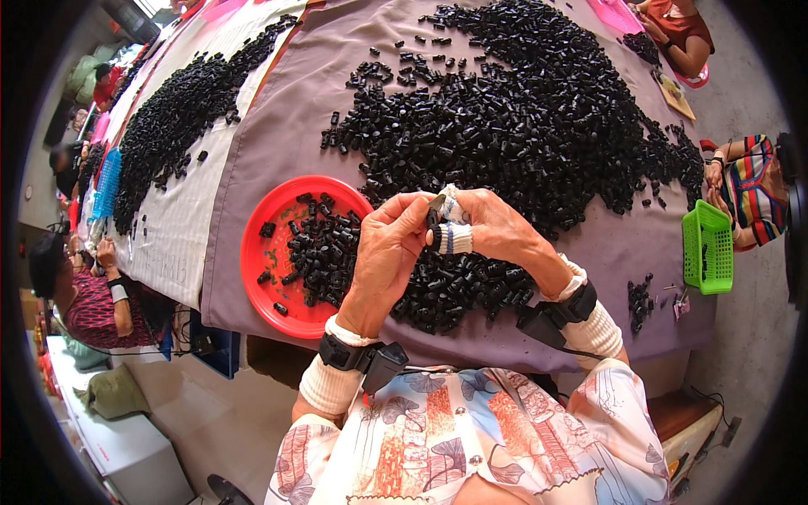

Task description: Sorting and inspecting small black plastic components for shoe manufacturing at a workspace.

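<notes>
Both my hands meet above the front of a big heap of small black cylindrical parts on a mauve cloth. My left hand is closed in a pinch on one small black part. Against that part presses my right hand, its fingers curled and partly wrapped in white knit finger covers with blue stripes. A thin greyish edge shows at the fingertips; whether it is a blade, I cannot make out. Beside my left wrist lies a round red tray holding many more black parts.
A green basket stands at the table's right edge, near loose parts. Across the white cloth on the left lies another black heap and a blue basket. Several people work around the tables.
</notes>
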Demonstrator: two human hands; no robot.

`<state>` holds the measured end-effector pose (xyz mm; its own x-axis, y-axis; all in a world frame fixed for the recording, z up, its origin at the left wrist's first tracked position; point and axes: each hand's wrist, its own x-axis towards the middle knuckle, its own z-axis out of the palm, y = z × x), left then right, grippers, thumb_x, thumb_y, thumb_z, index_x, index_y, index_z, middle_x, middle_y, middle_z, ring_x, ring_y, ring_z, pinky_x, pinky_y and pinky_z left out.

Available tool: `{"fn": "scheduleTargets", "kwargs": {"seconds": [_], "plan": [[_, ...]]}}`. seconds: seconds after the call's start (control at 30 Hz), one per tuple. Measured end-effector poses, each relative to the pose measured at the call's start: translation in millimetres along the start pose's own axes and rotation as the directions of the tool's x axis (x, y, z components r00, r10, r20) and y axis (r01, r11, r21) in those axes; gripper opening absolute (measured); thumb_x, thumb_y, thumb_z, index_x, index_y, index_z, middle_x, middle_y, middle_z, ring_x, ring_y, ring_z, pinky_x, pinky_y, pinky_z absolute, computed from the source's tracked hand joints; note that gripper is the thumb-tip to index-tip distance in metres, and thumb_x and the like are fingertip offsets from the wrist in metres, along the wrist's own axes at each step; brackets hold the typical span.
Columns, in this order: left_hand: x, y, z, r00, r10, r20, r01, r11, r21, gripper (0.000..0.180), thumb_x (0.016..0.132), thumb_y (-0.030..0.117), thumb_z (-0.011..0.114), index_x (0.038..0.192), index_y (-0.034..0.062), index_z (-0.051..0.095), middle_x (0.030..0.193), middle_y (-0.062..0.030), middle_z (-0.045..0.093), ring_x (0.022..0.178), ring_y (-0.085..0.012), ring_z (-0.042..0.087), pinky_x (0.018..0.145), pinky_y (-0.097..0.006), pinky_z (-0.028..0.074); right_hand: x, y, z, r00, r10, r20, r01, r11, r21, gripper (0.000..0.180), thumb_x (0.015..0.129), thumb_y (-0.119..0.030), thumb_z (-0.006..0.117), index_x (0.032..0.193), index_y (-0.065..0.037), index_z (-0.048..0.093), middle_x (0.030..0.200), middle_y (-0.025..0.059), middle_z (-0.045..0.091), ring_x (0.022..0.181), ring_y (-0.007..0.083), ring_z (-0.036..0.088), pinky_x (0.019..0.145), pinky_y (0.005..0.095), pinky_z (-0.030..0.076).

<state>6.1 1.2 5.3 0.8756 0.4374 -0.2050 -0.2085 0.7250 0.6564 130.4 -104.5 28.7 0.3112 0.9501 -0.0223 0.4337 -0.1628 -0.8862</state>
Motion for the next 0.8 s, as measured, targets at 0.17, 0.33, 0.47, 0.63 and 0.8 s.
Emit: {"fn": "scheduleTargets", "kwargs": {"seconds": [0.17, 0.33, 0.47, 0.63, 0.8], "plan": [[1, -2, -4, 1.000, -0.001, 0.003, 0.001, 1.000, 0.004, 0.014, 0.086, 0.011, 0.058, 0.095, 0.0011, 0.061, 0.082, -0.0012, 0.061, 0.069, -0.0053, 0.054, 0.060, -0.019, 0.045, -1, -1, 1, 1.000, 0.010, 0.020, -0.011, 0.998, 0.059, 0.035, 0.071, -0.032, 0.067, 0.078, 0.000, 0.055, 0.064, 0.0111, 0.056, 0.057, 0.0189, 0.051, 0.055, 0.0325, 0.041], [0, -2, -4, 0.999, 0.032, 0.005, -0.032, 0.999, 0.042, 0.014, 0.086, 0.011, 0.058, 0.094, 0.0010, 0.061, 0.083, -0.0018, 0.061, 0.070, -0.0056, 0.055, 0.061, -0.019, 0.045, 0, -2, 3, 1.000, -0.003, 0.012, 0.002, 0.998, 0.058, 0.035, 0.071, -0.033, 0.067, 0.080, -0.001, 0.055, 0.064, 0.0094, 0.055, 0.058, 0.0164, 0.050, 0.055, 0.0322, 0.041], [-3, 2, 3, 0.998, 0.068, 0.014, -0.069, 0.995, 0.065, 0.015, 0.087, 0.012, 0.057, 0.095, 0.0007, 0.061, 0.085, -0.0023, 0.062, 0.072, -0.0059, 0.055, 0.064, -0.020, 0.046, -1, -6, -1, 0.998, 0.030, 0.051, -0.033, 0.997, 0.066, 0.034, 0.071, -0.032, 0.067, 0.082, -0.002, 0.057, 0.065, 0.0076, 0.055, 0.059, 0.0139, 0.049, 0.056, 0.0310, 0.041], [1, 0, -5, 0.999, 0.012, 0.041, -0.010, 0.998, -0.063, 0.018, 0.088, 0.014, 0.055, 0.098, 0.0004, 0.060, 0.085, -0.0029, 0.062, 0.072, -0.0066, 0.056, 0.066, -0.020, 0.046, 1, -10, 1, 0.997, 0.054, 0.055, -0.067, 0.963, 0.261, 0.027, 0.073, -0.028, 0.068, 0.081, -0.003, 0.061, 0.064, 0.0003, 0.053, 0.060, 0.0083, 0.045, 0.054, 0.0271, 0.039], [0, -2, -5, 0.999, -0.008, 0.041, 0.015, 0.986, -0.168, 0.016, 0.087, 0.010, 0.055, 0.099, 0.0001, 0.059, 0.086, -0.0038, 0.061, 0.074, -0.0078, 0.056, 0.068, -0.021, 0.046, 1, -9, 5, 0.999, 0.052, 0.018, -0.055, 0.929, 0.365, 0.026, 0.073, -0.027, 0.070, 0.068, -0.007, 0.053, 0.061, -0.0083, 0.043, 0.052, 0.0026, 0.036, 0.044, 0.0213, 0.028]]}}
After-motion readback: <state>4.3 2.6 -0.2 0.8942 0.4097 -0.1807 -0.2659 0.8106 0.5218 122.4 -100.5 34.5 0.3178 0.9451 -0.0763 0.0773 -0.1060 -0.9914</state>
